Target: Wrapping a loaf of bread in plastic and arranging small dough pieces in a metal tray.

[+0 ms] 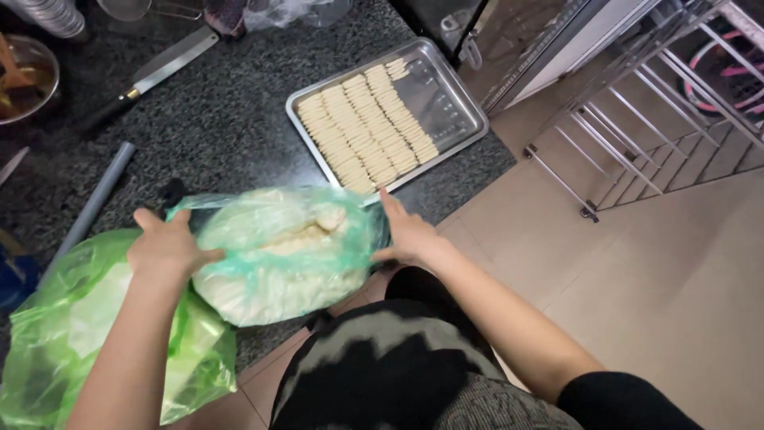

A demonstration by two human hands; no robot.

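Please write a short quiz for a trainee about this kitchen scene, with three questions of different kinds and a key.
1. True or false: the metal tray is completely filled with pale dough strips.
2. Multiple choice: what does the left hand grip? A) the knife B) the bag of dough C) the grey pipe
3. Fill in: beside the left arm lies a second ____ plastic bag.

Key:
1. False; its right part is bare.
2. B; the right hand grips the other side of that bag.
3. Green.
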